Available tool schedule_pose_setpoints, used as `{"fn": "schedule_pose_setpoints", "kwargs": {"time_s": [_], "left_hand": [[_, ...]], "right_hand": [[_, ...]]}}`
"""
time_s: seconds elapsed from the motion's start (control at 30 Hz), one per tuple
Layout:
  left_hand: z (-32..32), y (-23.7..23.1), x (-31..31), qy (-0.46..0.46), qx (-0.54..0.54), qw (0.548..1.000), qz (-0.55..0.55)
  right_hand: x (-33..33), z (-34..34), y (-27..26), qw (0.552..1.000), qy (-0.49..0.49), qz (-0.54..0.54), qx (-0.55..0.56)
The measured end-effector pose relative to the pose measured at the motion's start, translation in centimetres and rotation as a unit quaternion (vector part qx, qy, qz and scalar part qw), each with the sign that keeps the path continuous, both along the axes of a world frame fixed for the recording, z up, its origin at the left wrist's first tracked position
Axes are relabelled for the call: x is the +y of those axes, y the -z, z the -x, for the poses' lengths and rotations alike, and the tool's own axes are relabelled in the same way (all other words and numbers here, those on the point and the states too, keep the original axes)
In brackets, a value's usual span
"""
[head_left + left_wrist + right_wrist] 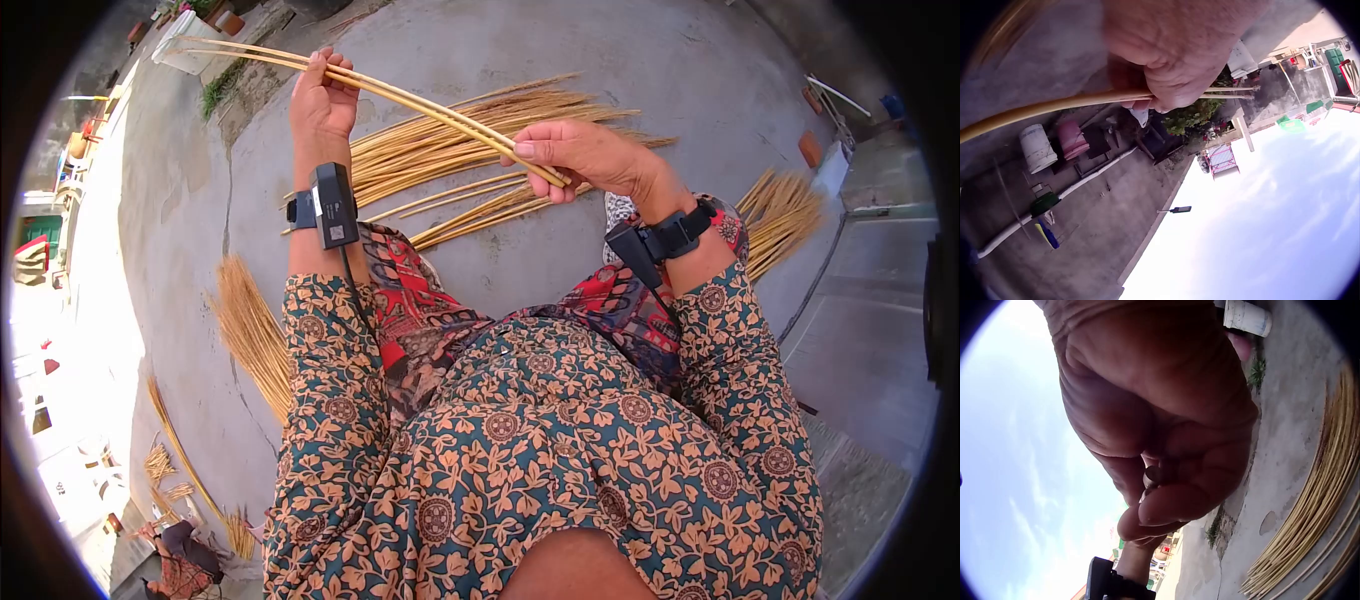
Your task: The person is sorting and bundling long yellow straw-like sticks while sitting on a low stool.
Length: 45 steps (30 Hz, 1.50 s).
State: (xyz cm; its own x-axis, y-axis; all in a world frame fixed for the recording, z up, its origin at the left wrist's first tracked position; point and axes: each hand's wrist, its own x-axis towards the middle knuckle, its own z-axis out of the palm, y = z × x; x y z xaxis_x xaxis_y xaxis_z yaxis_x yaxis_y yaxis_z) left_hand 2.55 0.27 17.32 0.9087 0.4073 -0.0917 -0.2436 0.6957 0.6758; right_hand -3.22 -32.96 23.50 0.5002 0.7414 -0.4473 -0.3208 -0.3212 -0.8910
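Two long yellow dried stalks (430, 108) span from hand to hand above the floor, bending down at their far left ends. My left hand (325, 95) pinches them partway along; in the left wrist view the stalks (1054, 106) pass under the fingertips, and two thin ends emerge beyond. My right hand (585, 158) grips them near their thicker ends, thumb on top. The right wrist view shows a cut stalk end (1152, 475) between the curled fingers. Below the hands, a spread bundle of similar stalks with feathery tips (440, 140) lies on the concrete.
Another feathery bundle (252, 330) lies by the left leg, and one more (780, 220) beside the right. Loose stalks (470, 205) lie between the knees. A white bucket (185, 45) stands far left. Another person (185, 560) is at the lower left.
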Motion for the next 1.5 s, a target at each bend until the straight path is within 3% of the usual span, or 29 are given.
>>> {"fn": "schedule_pose_setpoints", "kwargs": {"time_s": [0.13, 0.23, 0.3, 0.47, 0.53, 0.57, 0.63, 0.73, 0.83, 0.93, 1.03, 1.1, 1.2, 1.33, 1.4, 1.5], "left_hand": [[0.5, -0.9, -1.1, 0.04, -0.042, 0.998, -0.018], [1.3, -1.5, -3.4, 0.083, -0.057, 0.994, -0.032], [1.8, -1.3, -3.8, 0.097, -0.053, 0.993, -0.044], [3.0, -2.1, -1.9, 0.119, -0.067, 0.989, -0.051], [3.2, -2.4, -1.5, 0.128, -0.082, 0.987, -0.054], [2.8, -1.7, -0.2, 0.176, -0.107, 0.978, -0.037], [2.3, -2.2, -0.6, 0.124, -0.079, 0.988, -0.043], [1.3, -1.0, 1.5, 0.139, -0.087, 0.986, -0.031], [0.3, 0.6, 3.7, 0.135, -0.104, 0.985, -0.016], [0.2, 0.3, 3.4, 0.221, -0.179, 0.958, -0.033], [2.2, -2.8, -2.0, 0.101, -0.063, 0.991, -0.067], [1.2, -1.0, -0.5, 0.174, -0.045, 0.981, -0.072], [0.4, 0.8, 0.5, 0.216, -0.008, 0.974, -0.072], [0.1, 1.8, 1.3, 0.204, 0.032, 0.973, -0.098], [-0.4, 2.3, 1.3, 0.202, 0.041, 0.973, -0.108], [0.0, 4.1, 2.5, 0.212, 0.069, 0.967, -0.125]], "right_hand": [[0.5, -0.1, 1.1, 0.998, 0.001, 0.012, -0.063], [0.7, -0.2, 1.2, 0.998, 0.029, -0.039, -0.04], [0.8, -0.2, 0.8, 0.998, 0.002, -0.017, -0.058], [1.4, -0.3, 0.7, 0.996, -0.034, 0.042, -0.07], [1.5, -0.2, 0.8, 0.997, -0.049, 0.017, -0.05], [1.5, -0.2, 1.2, 0.999, -0.04, -0.004, -0.034], [1.3, -0.6, 2.0, 0.999, -0.025, -0.039, -0.018], [1.1, -1.0, 2.9, 0.998, -0.008, -0.063, -0.02], [0.9, -1.0, 3.0, 0.998, -0.002, -0.023, -0.057], [0.9, -1.9, 3.6, 0.991, 0.028, -0.03, -0.125], [-0.6, -2.1, 2.1, 0.978, 0.109, -0.068, -0.165], [-2.5, -2.7, 0.5, 0.969, 0.146, -0.098, -0.171], [-7.6, -1.8, -2.6, 0.929, 0.275, -0.192, -0.155], [-17.5, 2.7, -4.0, 0.822, 0.477, -0.197, -0.239], [-22.3, 5.2, -0.8, 0.755, 0.587, -0.146, -0.253], [-27.0, 9.6, 8.3, 0.667, 0.718, -0.007, -0.201]]}}
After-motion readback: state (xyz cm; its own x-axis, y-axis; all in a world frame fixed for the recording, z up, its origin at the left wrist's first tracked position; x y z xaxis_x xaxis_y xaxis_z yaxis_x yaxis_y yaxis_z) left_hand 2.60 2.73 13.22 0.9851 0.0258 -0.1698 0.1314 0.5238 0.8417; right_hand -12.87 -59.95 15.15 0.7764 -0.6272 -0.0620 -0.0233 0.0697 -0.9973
